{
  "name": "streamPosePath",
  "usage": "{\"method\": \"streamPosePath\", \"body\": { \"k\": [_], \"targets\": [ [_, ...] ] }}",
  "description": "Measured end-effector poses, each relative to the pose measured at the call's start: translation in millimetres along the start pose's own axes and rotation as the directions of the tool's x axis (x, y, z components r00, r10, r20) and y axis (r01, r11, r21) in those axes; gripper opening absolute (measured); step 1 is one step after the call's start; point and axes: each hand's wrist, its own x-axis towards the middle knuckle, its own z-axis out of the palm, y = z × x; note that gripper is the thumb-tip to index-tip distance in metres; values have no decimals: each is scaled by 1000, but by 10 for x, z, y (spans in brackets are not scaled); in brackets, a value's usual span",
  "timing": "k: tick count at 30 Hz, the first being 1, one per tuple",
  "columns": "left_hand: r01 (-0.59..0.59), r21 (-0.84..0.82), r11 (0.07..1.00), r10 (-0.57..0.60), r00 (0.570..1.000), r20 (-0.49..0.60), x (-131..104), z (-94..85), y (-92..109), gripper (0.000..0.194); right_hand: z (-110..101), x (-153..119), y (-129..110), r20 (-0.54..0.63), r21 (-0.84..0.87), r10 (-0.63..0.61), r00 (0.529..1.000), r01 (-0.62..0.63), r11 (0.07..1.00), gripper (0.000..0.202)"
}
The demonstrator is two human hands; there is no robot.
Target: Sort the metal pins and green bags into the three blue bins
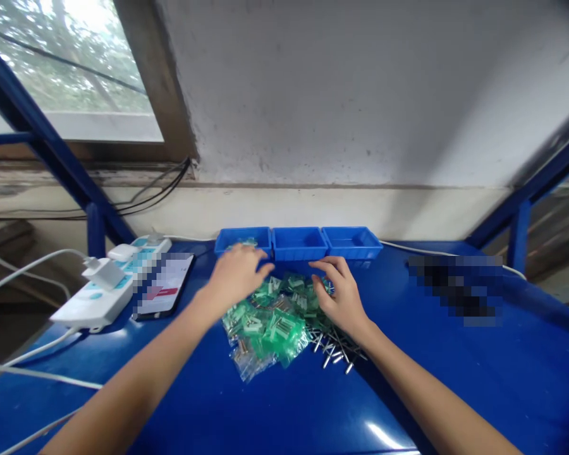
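Note:
My left hand (pixel 239 272) reaches over the front edge of the left blue bin (pixel 222 239), thumb apart from the fingers, with nothing seen in it. Some packets (pixel 249 242) show inside that bin. A heap of small green plastic packets (pixel 282 328) and clear packets (pixel 251 361) with small metal parts inside lies on the blue table between my arms. Above the heap's right side is my right hand (pixel 339 294), its fingers curved and apart, holding nothing visible. Loose metal rivets (pixel 332 351) lie beneath my right wrist, partly hidden by it.
A middle bin (pixel 298 253) and a right bin (pixel 353 251) continue the row by the wall. On the left are a phone (pixel 168 287) and a white power strip (pixel 90 306) with plugs and cables. A blurred dark object (pixel 455 287) lies right. Blue frame bars rise at both sides.

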Motion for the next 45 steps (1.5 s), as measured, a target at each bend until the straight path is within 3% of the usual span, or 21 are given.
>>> {"method": "streamPosePath", "body": {
  "k": [4,8,12,16,20,24,27,30,32,37,39,42,43,45],
  "targets": [
    [55,-164,985,-5,956,292,-34,464,270,41,21,-1,47,59,-26,61,996,-60,998,21],
    [138,-203,970,-59,934,352,35,630,318,45,37,-16,11,150,-67,60,987,-50,996,18],
    [180,-193,965,-105,933,345,49,661,274,44,59,-25,-15,225,-85,40,974,-21,996,17],
    [93,-194,977,-24,944,328,123,682,319,48,64,-24,-13,218,-102,42,975,-20,995,18],
    [64,-156,986,-12,951,308,224,667,390,29,51,-14,-12,177,-98,29,984,-12,995,18],
    [92,-125,988,-63,973,220,122,556,400,18,41,-1,-31,170,-76,62,984,-49,996,20],
    [5,-193,981,-1,1000,22,-101,443,383,20,29,12,-87,183,47,187,965,-198,979,26],
    [-206,-242,948,159,967,-200,-336,375,379,23,13,19,-189,262,268,334,905,-401,876,31],
    [-315,-206,926,257,929,-267,-443,366,392,24,9,20,-274,334,430,377,864,-495,755,31],
    [-458,-199,866,387,867,-312,-515,375,462,29,69,5,-419,408,691,542,734,-637,342,35],
    [-501,-241,831,432,855,-285,-522,359,496,31,112,-12,-410,387,718,615,687,-643,266,36],
    [-502,-346,792,452,865,-219,-547,312,540,30,151,-46,-348,335,679,635,696,-645,350,35],
    [-454,-409,791,407,891,-202,-555,294,551,27,149,-58,-329,291,652,619,730,-625,430,31],
    [-256,-599,759,225,966,-128,-566,260,566,18,122,-79,-310,155,575,517,842,-502,646,20]
  ]
}}
